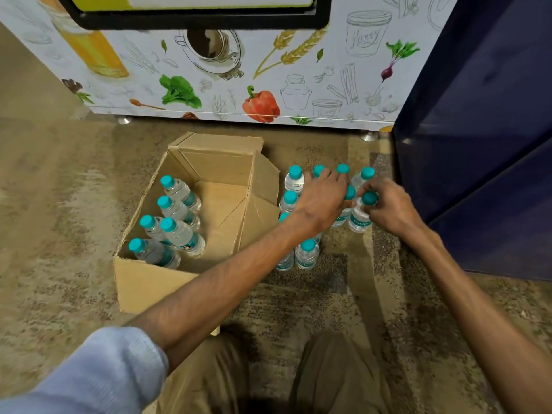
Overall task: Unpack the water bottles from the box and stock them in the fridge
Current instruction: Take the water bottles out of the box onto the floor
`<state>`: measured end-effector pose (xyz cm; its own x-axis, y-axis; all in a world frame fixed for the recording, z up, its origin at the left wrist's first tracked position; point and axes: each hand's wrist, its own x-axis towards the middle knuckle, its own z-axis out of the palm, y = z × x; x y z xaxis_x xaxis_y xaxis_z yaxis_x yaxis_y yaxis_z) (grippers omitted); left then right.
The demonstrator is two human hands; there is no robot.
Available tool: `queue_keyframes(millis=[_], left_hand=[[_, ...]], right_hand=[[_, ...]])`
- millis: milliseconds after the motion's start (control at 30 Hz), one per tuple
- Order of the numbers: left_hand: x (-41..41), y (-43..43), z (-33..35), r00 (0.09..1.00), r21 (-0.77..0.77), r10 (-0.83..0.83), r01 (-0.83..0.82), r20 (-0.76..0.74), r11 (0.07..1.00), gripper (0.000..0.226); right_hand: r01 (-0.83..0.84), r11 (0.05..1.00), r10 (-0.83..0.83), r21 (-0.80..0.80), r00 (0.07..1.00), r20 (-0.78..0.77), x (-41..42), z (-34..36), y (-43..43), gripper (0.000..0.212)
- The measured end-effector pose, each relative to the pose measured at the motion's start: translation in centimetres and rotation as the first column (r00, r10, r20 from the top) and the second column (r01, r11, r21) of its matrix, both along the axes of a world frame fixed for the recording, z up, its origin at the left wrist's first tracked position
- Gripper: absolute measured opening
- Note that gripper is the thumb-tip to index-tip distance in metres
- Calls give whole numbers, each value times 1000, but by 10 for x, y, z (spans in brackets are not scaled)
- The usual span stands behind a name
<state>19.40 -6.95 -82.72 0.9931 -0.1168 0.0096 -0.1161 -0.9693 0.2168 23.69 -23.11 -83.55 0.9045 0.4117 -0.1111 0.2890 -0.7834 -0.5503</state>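
An open cardboard box (191,222) sits on the floor (59,204) with five water bottles (176,222) at its left side; just right of it a cluster of bottles (307,252) stands upright; the left hand (321,200) lies spread over the cluster's caps, its grip loose; the right hand (388,209) pinches one capped bottle (363,215) at the neck; a dark blue fridge (484,144) stands at the right.
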Motion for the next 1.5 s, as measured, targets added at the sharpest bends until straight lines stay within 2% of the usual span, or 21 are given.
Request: queue_keyframes(millis=[167, 533, 733, 833, 900, 967, 1067, 1167, 1300, 1500], left_hand=[[0, 2, -16, 997, 2, 59, -59, -41, 998, 40], [1, -5, -35, 993, 199, 73, -53, -96, 979, 40], [3, -10, -38, 991, 227, 100, -77, -91, 971, 41], [0, -9, -39, 993, 202, 84, -64, -88, 977, 46], [-2, -5, -39, 994, 146, 83, -73, -68, 987, 50], [-4, 1, -36, 994, 79, 101, -98, -41, 992, 51], [-9, 16, -31, 990, 17, 143, -143, 8, 990, 48], [-16, 36, -24, 980, -35, 196, -194, 46, 980, 45], [-28, 69, -18, 969, -23, 239, -238, 68, 971, 46], [-54, 119, -7, 959, -15, 254, -254, 123, 967, 39]], right_hand=[[1, 1000, -2, -9, 1000, -31, 3, -14, 2, 29], [-22, 1000, 21, -20, 1000, -22, -3, -30, -1, 33], [-11, 1000, 11, -5, 1000, 23, -5, -37, 1, 35], [-11, 999, 13, -41, 999, 39, -4, -38, 3, 34], [-11, 992, 19, -127, 998, 55, -5, -36, 5, 34], [13, 981, 13, -194, 992, 129, -5, -29, 9, 34], [55, 991, -28, -118, 976, 216, -5, -12, 24, 33], [-28, 997, 43, -77, 977, 209, -5, 3, 45, 34], [-128, 992, 121, 17, 968, 218, -17, 13, 76, 33], [-246, 969, 242, -7, 946, 218, -40, 15, 134, 32]])
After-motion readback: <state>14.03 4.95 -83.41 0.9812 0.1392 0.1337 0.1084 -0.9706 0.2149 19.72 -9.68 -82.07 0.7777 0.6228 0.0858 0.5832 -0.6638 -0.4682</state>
